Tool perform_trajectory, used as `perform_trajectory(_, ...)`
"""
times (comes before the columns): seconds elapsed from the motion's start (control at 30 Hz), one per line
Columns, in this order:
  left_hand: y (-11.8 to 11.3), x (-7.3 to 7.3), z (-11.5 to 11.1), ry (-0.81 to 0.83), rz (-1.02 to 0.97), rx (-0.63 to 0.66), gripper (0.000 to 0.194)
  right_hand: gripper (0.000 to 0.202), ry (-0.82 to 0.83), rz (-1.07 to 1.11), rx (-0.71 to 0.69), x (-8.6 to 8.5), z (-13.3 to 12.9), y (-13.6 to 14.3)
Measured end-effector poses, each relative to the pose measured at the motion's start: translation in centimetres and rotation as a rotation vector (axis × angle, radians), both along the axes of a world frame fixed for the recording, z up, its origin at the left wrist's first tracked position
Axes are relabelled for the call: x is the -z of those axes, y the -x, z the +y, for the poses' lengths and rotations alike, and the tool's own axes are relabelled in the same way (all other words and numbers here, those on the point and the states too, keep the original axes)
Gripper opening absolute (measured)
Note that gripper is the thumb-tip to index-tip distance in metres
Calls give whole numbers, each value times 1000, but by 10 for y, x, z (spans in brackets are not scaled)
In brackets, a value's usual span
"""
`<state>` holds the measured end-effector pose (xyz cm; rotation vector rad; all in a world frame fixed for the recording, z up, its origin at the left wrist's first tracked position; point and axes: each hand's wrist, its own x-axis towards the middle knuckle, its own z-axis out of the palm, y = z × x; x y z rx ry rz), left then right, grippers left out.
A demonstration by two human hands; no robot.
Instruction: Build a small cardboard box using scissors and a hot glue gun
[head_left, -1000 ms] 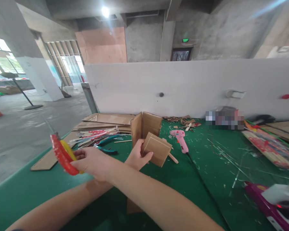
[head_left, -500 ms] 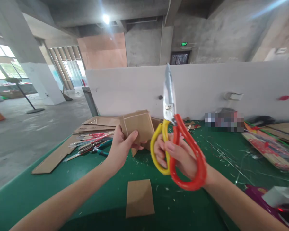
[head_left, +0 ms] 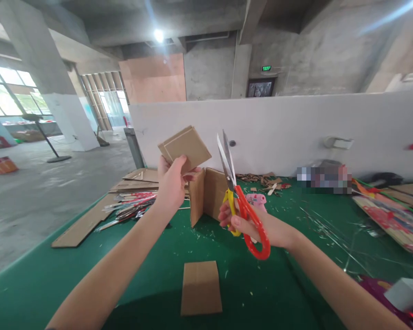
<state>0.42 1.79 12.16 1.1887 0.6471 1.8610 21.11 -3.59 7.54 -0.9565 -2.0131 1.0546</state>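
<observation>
My left hand (head_left: pixel 174 181) pinches a small stack of cardboard pieces (head_left: pixel 189 149), raised and tilted above the table. In my right hand (head_left: pixel 248 224) is a pair of scissors (head_left: pixel 231 172) with one yellow and one red handle; its blades point up and are slightly parted. Behind and between the hands, a folded cardboard form (head_left: pixel 211 192) stands upright on the green table (head_left: pixel 151 284). A square cardboard piece (head_left: pixel 201 288) lies flat near the front. Partly behind my right hand, a pink glue gun (head_left: pixel 256 200) rests on the table.
Cardboard strips (head_left: pixel 84 224) and a pile of thin tools and sticks (head_left: pixel 131 208) lie at the left. Cardboard scraps (head_left: pixel 266 181) are by the white partition (head_left: pixel 278 133). Packaged items (head_left: pixel 392 211) lie at the right, and a purple object (head_left: pixel 382 298) sits at the lower right.
My left hand has lifted and turned the cardboard stack, uncovering the standing form. My right hand has lowered the scissors and tipped them left; their blades now show apart.
</observation>
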Motion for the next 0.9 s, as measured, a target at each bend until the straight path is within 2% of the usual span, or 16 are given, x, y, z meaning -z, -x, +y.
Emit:
perform_trajectory(0.1, 4, 4, 1, 24, -22, -17, 37, 45, 33, -55, -83, 13, 2, -3)
perform_trajectory(0.2, 4, 0, -3, 2, 1, -32, 39, 45, 58, -97, -120, 22, 3, -5)
perform_trajectory(0.37, -4, -4, -17, -71, 60, -35, 37, 46, 20, 35, -96, 28, 1, -1)
perform_trajectory(0.5, -13, 4, -20, -53, 163, 14, 35, 47, 30, 67, -103, 39, -4, -2)
perform_trajectory(0.73, -29, 23, -21, 4, 323, 181, 37, 52, 111, 172, -89, 70, -7, -13)
perform_trajectory(0.9, -32, 26, -16, 10, 328, 179, 36, 52, 130, 169, -74, 72, -2, -17)
